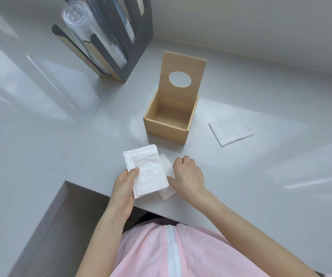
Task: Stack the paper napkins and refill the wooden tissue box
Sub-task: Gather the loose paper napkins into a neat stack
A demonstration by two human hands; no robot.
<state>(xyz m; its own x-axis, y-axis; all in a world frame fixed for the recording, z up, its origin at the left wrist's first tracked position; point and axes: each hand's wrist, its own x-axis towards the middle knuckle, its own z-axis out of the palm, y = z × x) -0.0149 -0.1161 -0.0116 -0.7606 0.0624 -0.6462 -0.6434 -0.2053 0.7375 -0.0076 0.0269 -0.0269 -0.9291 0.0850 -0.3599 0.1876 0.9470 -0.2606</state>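
The wooden tissue box [166, 127] stands open and empty at the middle of the counter, its lid [183, 66] with an oval hole tipped upright at the back. In front of it my left hand [124, 188] grips a small stack of white paper napkins [148, 171] by the left edge, thumb on top. Beside the stack my right hand [188, 174] rests, fingers curled, on a single napkin [167, 193] lying flat and partly under the stack. Another folded napkin [231, 129] lies alone to the right of the box.
A dark cup dispenser [121, 37] holding clear plastic cups [93, 31] and lids stands at the back left. The grey counter [261, 176] has a notched front edge near my left wrist. A white wall runs along the back.
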